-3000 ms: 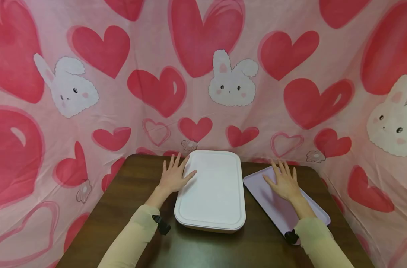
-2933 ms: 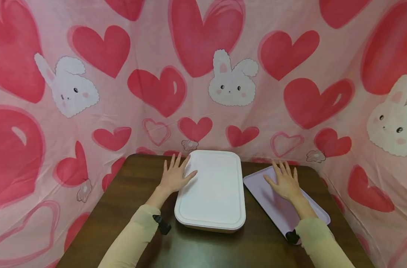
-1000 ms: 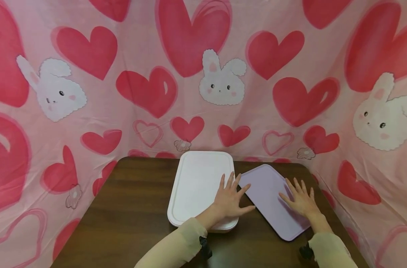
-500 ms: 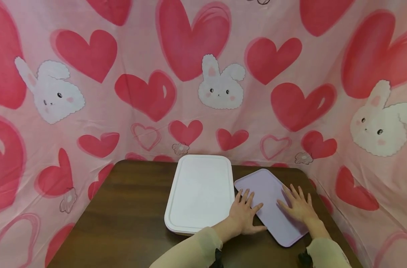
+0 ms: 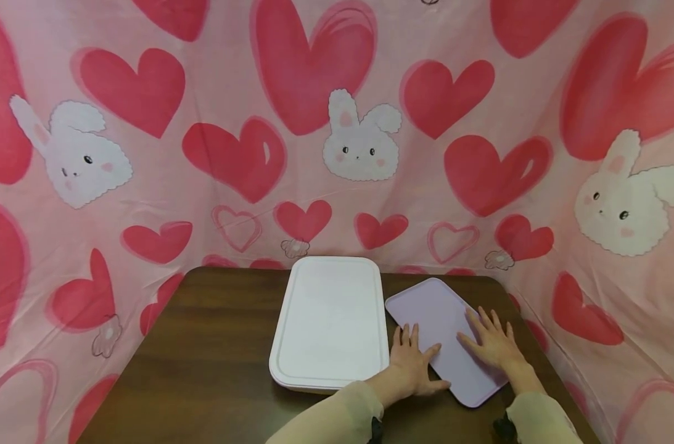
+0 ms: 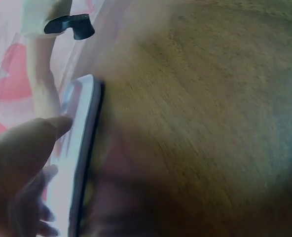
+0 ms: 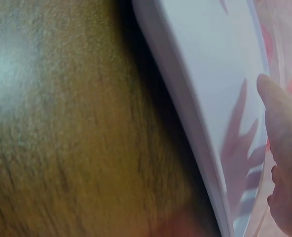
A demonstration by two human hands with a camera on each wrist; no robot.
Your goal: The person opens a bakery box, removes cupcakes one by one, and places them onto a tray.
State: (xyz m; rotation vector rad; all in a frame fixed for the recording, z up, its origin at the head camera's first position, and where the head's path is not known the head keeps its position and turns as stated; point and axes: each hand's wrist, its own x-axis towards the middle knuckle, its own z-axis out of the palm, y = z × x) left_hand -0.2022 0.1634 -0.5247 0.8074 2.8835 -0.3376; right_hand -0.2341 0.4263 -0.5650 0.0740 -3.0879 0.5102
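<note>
A pale purple shallow tray (image 5: 433,317) lies at a slant on the right of the table. My left hand (image 5: 411,368), fingers spread, is at its left long edge; in the left wrist view the thumb (image 6: 62,124) is over the tray rim (image 6: 84,123). Along the opposite long edge is my right hand (image 5: 494,346), its fingers extended, casting a shadow on the tray in the right wrist view. Whether either hand touches the tray, I cannot tell. A white rectangular box with a lid (image 5: 331,320) stands just left of the tray, near my left forearm.
The dark brown wooden table (image 5: 214,345) has rounded back corners. A pink cloth (image 5: 226,80) with hearts and rabbits hangs behind and at both sides. Table surface shows left of the box and in front of it.
My left hand has gone from the box's left edge rightward across the lid to the tray's left edge. My right hand has shifted from above the tray to its right edge.
</note>
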